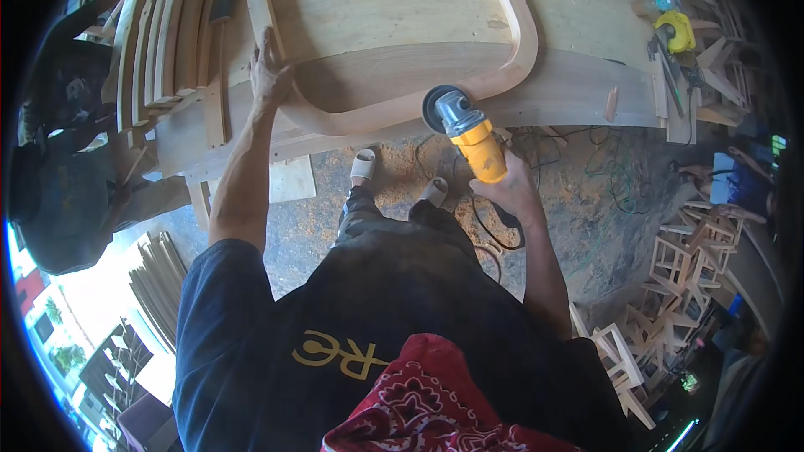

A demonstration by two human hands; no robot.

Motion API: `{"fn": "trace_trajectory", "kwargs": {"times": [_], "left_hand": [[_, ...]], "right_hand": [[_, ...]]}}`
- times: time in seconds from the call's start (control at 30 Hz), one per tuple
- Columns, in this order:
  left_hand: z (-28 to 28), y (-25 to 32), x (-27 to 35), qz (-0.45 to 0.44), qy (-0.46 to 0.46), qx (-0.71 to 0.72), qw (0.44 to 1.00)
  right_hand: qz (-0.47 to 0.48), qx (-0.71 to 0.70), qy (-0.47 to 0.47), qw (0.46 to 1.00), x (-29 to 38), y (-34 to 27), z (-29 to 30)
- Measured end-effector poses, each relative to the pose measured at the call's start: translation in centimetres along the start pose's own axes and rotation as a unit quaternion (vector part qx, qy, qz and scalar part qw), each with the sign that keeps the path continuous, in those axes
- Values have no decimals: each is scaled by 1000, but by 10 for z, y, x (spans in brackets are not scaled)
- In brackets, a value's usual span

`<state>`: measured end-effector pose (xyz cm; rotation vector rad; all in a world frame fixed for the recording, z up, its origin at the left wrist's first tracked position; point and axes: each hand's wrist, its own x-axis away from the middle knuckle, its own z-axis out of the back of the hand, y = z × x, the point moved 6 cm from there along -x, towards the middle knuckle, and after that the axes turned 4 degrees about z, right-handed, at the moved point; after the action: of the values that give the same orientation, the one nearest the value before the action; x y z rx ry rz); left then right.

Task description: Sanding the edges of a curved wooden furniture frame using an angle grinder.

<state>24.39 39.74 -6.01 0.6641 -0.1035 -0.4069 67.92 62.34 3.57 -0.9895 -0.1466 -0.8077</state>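
Note:
A pale wooden frame with rounded corners lies near the edge of the plywood-topped workbench. My left hand grips its left side bar just above the corner. In my right hand is a yellow angle grinder, held by its body. The grinder's dark round disc is at the outer edge of the frame's near bar, close to the right corner. Whether the disc touches the wood or spins, I cannot tell. A black cord hangs below the grinder.
Several curved wooden strips are stacked at the bench's left. A yellow power tool sits at its right end. Sawdust and cables cover the floor by my slippers. Wooden stool frames are piled right; another person is at left.

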Motion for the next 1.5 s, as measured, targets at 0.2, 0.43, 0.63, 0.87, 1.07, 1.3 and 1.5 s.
{"fn": "trace_trajectory", "kwargs": {"times": [0.2, 0.43, 0.63, 0.87, 1.07, 1.3, 1.5], "left_hand": [[1, -5, -4, -12, 1, 12, 1000], [0, -10, -5, -38, 6, 14, 999], [-3, -29, -11, -88, 59, 34, 994], [-12, -20, -9, -9, 18, 27, 999], [-10, -21, -8, -35, -33, 33, 998], [1, -26, -9, -55, -100, 98, 989], [4, -23, -9, -86, -120, 141, 979]], "right_hand": [[49, -42, 30, 997, -17, 27, 52], [19, -82, 44, 995, -42, 69, 111], [-6, -59, 63, 996, -43, 66, 110], [37, -53, 40, 997, -10, 9, 37], [-1, -26, 17, 1000, 6, -33, -37], [3, 5, -8, 1000, 14, -91, -109], [31, 1, -4, 1000, 1, -118, -139]]}}
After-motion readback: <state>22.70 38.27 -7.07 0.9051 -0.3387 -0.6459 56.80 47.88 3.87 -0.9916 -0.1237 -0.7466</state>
